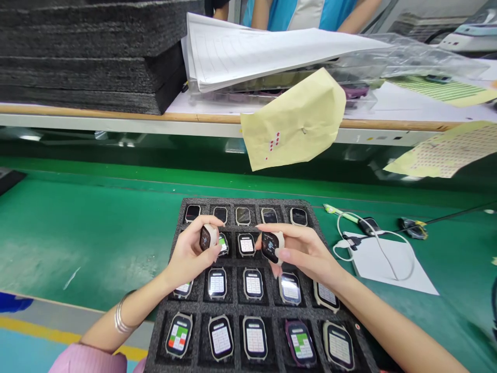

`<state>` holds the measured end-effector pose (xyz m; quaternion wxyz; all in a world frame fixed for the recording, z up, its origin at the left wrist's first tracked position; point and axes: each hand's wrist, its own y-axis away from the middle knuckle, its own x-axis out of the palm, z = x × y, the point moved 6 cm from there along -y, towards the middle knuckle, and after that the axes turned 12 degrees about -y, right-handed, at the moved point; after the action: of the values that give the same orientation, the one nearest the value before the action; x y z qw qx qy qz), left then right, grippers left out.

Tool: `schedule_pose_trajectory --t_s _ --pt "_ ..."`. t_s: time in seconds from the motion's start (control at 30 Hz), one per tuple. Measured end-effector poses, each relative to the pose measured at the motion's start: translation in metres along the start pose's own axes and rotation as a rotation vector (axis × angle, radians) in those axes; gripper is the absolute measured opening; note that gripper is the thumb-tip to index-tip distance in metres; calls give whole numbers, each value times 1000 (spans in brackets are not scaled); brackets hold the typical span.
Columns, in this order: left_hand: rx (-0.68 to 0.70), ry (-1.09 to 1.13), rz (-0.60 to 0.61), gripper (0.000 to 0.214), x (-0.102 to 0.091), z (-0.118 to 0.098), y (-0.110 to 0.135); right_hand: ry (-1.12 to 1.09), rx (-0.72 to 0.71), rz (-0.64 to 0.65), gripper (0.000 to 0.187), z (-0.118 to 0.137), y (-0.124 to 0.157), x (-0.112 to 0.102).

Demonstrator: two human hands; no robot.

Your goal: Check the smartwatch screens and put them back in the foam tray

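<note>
My left hand (197, 246) grips a strapless smartwatch (206, 237) with a dark screen, pinched between thumb and fingers. In my right hand (298, 245) is a second smartwatch (271, 245), its dark face tilted left and showing a small blue figure. Both hands are above a black foam tray (234, 306) divided into square pockets. Several watch bodies lie in it, such as one with a white grid on its screen (253, 284). A purple-cased watch (300, 342) in the front row shows green and white blocks. The back row's screens are dark.
The tray rests on a green bench (97, 223). To its right lie a white cable (396, 243), a green pen (340, 213) and a white sheet (399, 265). Stacked black foam (77, 57) and papers (267, 49) occupy the shelf, with yellow paper (297, 122) hanging over its edge. Another person (303, 14) is beyond.
</note>
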<state>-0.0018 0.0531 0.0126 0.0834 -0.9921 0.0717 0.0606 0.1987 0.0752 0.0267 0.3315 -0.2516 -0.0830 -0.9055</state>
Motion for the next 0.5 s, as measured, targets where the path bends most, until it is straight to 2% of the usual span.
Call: schedule_pose_trajectory --t_s 0.2,0.33,0.5 --pt "-145 -29 34 34 4 10 -2 -16 73 -4 46 -10 -2 -1" --pt "-200 160 107 52 12 16 -6 -91 157 -44 50 -19 -6 -3" --pt "-279 346 142 43 17 25 -5 -50 147 -111 49 -22 -9 -7"
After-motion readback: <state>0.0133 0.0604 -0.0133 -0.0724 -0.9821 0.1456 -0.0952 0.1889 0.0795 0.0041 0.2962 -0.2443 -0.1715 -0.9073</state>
